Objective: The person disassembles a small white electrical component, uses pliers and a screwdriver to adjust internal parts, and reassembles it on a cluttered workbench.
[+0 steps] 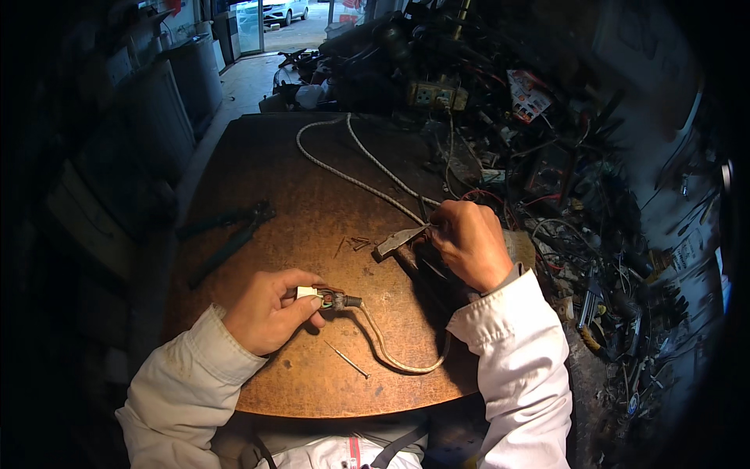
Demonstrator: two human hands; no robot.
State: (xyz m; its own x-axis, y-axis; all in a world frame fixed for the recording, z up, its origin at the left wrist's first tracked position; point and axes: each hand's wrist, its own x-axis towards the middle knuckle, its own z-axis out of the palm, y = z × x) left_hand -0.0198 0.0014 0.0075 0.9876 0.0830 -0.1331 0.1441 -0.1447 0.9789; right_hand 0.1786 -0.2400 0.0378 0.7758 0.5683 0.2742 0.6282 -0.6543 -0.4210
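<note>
My left hand (275, 311) holds an opened electrical connector (328, 298) with a white block at its end and coloured wires exposed inside. From its ribbed strain relief a braided cord (381, 346) curves over the wooden table (281, 381) towards the right. My right hand (471, 243) is at the pointed end of a hammer head (398, 241), fingertips drawn together; whether anything is pinched in them is hidden. The hammer lies on the table, its handle partly in shadow. A steel nail (348, 359) rests below the connector, and several small metal pins or screws (358, 241) lie left of the hammer.
Dark-handled pliers or cutters (228, 237) lie spread at the table's left. A loop of braided cord (345, 167) reaches the far edge. Cluttered tools, wires and scraps (586, 234) crowd the right side, with a power socket block (436, 95) at the back.
</note>
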